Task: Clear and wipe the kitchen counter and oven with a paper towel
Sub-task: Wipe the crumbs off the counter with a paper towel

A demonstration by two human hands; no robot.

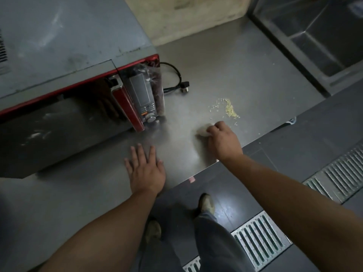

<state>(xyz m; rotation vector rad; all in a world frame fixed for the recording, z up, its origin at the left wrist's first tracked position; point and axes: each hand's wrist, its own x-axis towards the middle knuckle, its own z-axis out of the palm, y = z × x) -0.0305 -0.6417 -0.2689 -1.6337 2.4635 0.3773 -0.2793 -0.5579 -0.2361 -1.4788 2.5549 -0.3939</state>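
Dim light is cast over a dark tiled floor [306,146], crossed by slotted metal drain grates [259,240]. A steel sink basin [322,48] is set far right, and a stained beige wall [186,16] is seen behind.

oven [59,55]: cut off left/top | paper towel [203,131]: mostly hidden (under fingers [216,127]), blurred

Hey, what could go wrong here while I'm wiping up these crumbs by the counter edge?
The crumb pile lies near the counter front edge, so a sweep with the paper towel in your right hand may scatter it onto the floor. The loose power plug beside the oven could get snagged or collect crumbs.
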